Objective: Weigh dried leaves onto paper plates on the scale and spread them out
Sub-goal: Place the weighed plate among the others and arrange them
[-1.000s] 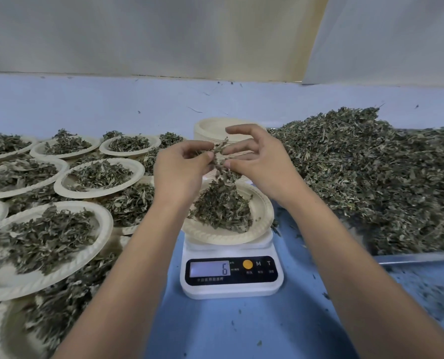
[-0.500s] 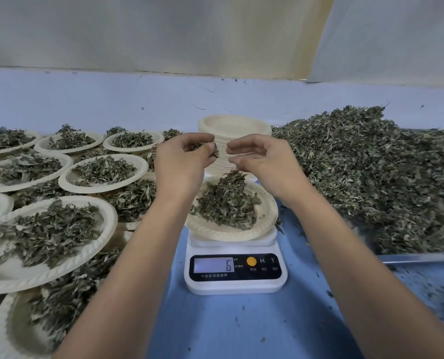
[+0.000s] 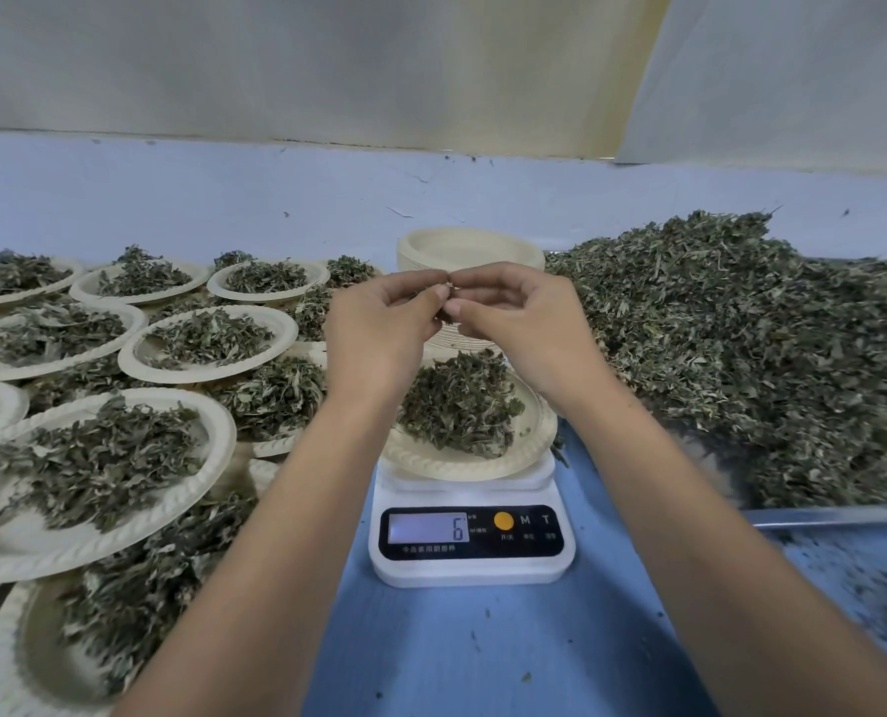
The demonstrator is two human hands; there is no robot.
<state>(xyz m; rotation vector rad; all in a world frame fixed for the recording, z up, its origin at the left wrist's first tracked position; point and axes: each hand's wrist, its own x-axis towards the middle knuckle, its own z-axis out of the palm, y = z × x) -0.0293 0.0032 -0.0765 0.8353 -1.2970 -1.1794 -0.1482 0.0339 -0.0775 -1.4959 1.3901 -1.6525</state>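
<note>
The left hand and right hand pinch one small leaf tuft together above the single heaped plate on the scale, which reads 6. At least nine filled plates crowd the left; one leaf pile lies right.

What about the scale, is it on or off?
On. The screen of the scale is lit and shows 6; a plate of dried leaves rests on it.

I see a blue bench carrying a white digital scale, overlapping leaf-filled paper plates at left, a stack of empty plates behind the scale, and a metal tray heaped with dried leaves at right.
</note>
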